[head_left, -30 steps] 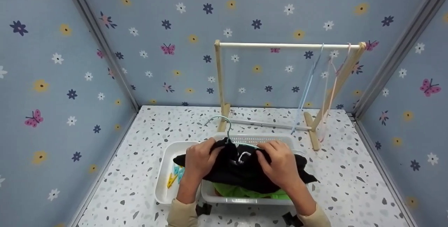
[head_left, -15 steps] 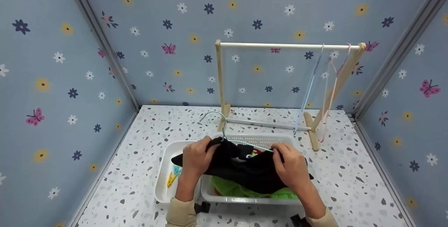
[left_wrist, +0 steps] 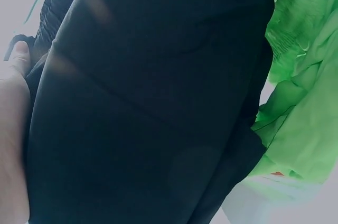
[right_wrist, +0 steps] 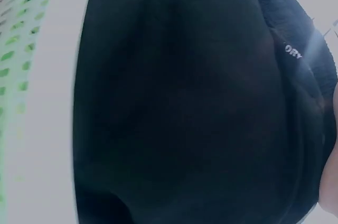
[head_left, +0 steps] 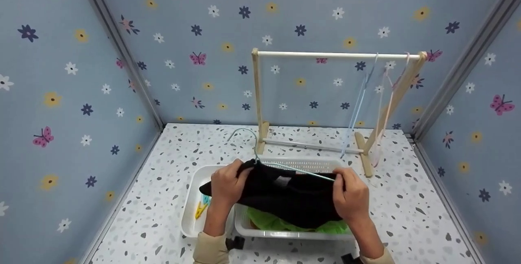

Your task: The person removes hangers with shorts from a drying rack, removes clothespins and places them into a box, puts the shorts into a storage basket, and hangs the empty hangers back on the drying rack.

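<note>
Black shorts with a gathered elastic waistband are stretched between both hands, above the white basket. A pale green hanger rises from the waistband, its hook pointing up and left; one sloping arm shows along the opening, the rest is hidden by cloth. My left hand grips the waistband just left of the hanger's neck. At the other side my right hand pinches the waistband by the end of the hanger's arm. In the left wrist view the left thumb lies on the black cloth.
Green cloth lies in the basket under the shorts. Left of it stands a white tray with yellow and blue clothespins. Behind is a wooden rack with blue and pink hangers at its right end.
My right hand has moved right, pulling the waistband wider along the hanger's arm. The hanger's hook has shifted left and slightly up; the left hand has barely moved.
</note>
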Available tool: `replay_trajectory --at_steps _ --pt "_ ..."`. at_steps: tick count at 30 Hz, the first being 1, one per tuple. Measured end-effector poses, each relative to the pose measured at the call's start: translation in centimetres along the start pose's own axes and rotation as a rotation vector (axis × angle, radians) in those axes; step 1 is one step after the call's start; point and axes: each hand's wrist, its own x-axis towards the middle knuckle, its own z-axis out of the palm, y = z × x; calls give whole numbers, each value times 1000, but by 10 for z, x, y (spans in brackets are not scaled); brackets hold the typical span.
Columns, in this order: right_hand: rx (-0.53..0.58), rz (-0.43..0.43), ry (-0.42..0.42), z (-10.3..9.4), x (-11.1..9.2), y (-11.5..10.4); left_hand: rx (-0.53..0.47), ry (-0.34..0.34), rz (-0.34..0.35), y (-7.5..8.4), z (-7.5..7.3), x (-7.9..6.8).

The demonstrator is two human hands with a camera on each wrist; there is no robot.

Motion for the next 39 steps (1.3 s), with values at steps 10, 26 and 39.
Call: replay_trajectory --at_steps 10,26,39 --pt "-2 84 52 -4 -7 3 -35 22 -8 2 3 -1" --pt "-123 96 125 -2 -11 15 -32 -6 -28 4 4 1" --pt "-82 166 53 4 -23 24 -29 13 -64 6 6 -1"
